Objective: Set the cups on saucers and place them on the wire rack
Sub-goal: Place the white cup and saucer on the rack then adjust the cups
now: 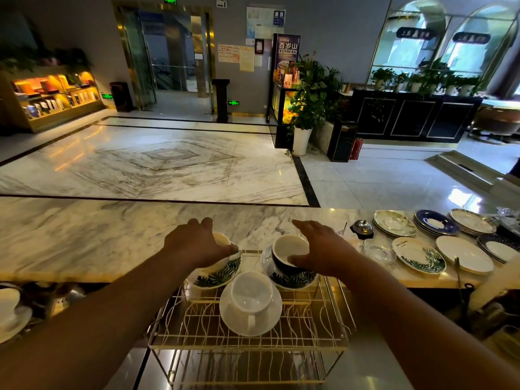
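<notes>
Veined marble counter (112, 235); left grip (194, 243) round glazed cup (221, 238) — right grip (323, 249) wide

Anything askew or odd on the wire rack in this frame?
The leaf-patterned white cup under the left hand sits tilted on its leaf-patterned saucer, not yet settled flat. Nothing looks spilled or broken.

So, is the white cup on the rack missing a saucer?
No, the white cup stands on a white saucer atop the rack.
</notes>
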`<state>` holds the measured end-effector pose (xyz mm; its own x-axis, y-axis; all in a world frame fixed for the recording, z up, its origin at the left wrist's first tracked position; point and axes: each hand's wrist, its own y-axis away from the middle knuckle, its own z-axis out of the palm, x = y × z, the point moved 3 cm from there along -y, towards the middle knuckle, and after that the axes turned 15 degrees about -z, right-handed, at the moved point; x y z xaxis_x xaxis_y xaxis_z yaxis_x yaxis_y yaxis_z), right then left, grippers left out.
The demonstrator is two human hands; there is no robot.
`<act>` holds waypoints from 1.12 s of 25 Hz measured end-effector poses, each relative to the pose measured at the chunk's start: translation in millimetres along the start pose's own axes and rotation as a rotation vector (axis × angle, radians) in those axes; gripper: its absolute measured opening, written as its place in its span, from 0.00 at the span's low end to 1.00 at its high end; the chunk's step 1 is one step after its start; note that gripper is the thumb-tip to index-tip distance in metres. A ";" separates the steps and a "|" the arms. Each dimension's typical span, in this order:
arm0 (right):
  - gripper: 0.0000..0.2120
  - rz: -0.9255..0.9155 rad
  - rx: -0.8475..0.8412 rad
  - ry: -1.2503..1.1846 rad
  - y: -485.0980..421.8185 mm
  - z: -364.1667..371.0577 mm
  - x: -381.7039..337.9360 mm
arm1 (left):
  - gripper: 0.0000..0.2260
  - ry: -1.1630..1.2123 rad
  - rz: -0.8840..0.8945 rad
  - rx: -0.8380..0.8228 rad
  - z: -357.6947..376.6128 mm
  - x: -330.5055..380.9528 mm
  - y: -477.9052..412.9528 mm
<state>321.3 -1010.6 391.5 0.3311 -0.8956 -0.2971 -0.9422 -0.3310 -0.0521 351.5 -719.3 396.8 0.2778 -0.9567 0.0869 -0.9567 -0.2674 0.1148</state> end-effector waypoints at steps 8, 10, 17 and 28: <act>0.47 -0.018 -0.368 0.090 -47.5 14.6 10.8 | 0.48 -0.302 0.009 -0.229 1.0 21.2 -24.3; 0.51 0.020 -0.362 0.114 -52.4 17.2 12.2 | 0.49 -0.340 0.047 -0.282 1.8 24.8 -27.0; 0.52 0.082 -0.329 0.214 -65.3 21.4 11.7 | 0.54 -0.309 0.082 -0.249 -3.4 22.7 -39.7; 0.54 0.176 -0.254 0.109 -61.2 30.9 8.2 | 0.50 -0.211 0.111 -0.175 6.0 24.5 -43.0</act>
<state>380.1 -988.5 362.8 0.1810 -0.9677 -0.1757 -0.9470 -0.2197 0.2345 398.9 -731.9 388.1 0.1306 -0.9866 -0.0974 -0.9455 -0.1535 0.2870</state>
